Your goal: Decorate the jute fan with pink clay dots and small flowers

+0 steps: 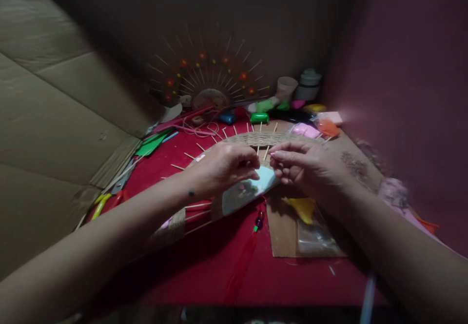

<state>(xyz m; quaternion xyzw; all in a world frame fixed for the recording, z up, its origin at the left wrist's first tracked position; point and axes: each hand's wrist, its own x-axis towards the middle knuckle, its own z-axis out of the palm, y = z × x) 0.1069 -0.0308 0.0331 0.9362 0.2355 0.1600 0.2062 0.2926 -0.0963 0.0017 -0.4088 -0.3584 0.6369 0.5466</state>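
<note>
A round woven piece (256, 139) with thin wooden sticks radiating from its jute-wrapped rim lies on the red cloth (219, 265). Its pale centre disc (244, 190) shows between my hands. My left hand (223, 168) rests on the disc with fingers curled, pinching near a stick. My right hand (303, 165) meets it from the right, fingertips pressed together at the same spot. What the fingers pinch is too small to make out.
A finished sunburst piece (212, 77) with red flowers leans against the back wall. Coloured clay lumps (259, 117), cups (285, 89), a clear bag with a yellow scrap (305, 212), green paper (149, 146), scissors (109, 202) and a cardboard panel (54, 119) at left surround the work.
</note>
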